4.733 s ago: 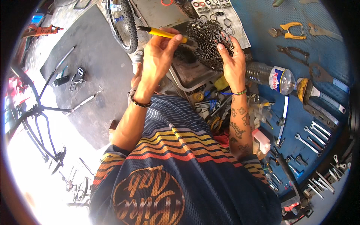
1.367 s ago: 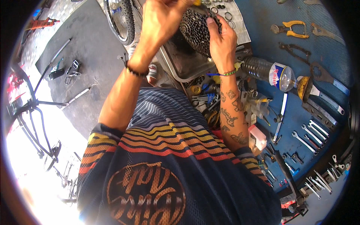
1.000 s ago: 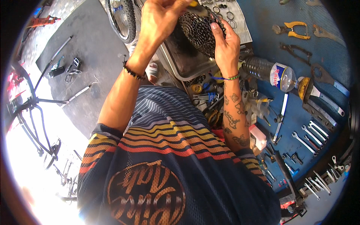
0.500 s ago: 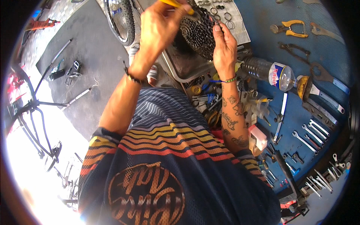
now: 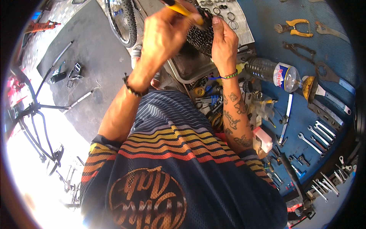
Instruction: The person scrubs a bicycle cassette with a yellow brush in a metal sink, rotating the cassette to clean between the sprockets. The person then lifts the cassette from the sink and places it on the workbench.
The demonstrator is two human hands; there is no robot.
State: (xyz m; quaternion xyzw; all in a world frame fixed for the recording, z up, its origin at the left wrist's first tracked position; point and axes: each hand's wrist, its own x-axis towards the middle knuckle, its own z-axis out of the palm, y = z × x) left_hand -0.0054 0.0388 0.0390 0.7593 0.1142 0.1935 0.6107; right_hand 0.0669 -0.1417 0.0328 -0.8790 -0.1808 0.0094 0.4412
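A blue workbench (image 5: 328, 49) is filling the right side, and it is covered with tools. On the left the floor is grey concrete with a dark mat (image 5: 95, 57) on it.

The person is leaning over the bench in a dark striped shirt. Both arms are reaching up toward the top of the picture.

The left hand (image 5: 164, 34) is gripping a yellow-handled tool (image 5: 179, 7). The fingers are wrapping tightly around the handle. The tip of the tool is pointing at a stack of bike gears (image 5: 200, 36).

The right hand (image 5: 223, 44) is holding the stack of bike gears from the right side, with the fingers pressing on its edge. The gears are dark and toothed. They are being held up just above a grey metal tray (image 5: 190, 66) at the bench's edge.

A clear plastic bottle (image 5: 274, 72) is lying on its side on the bench, near the right wrist. Yellow pliers (image 5: 295, 27) are lying further up. A row of silver wrenches (image 5: 320, 133) is sitting on the blue surface to the right. A sheet with small metal rings (image 5: 228, 15) is lying just behind the gears.

A bike wheel (image 5: 122, 21) with a knobby tyre is standing on the floor near the left hand. A dark bike frame (image 5: 30, 118) is lying far off to the left.
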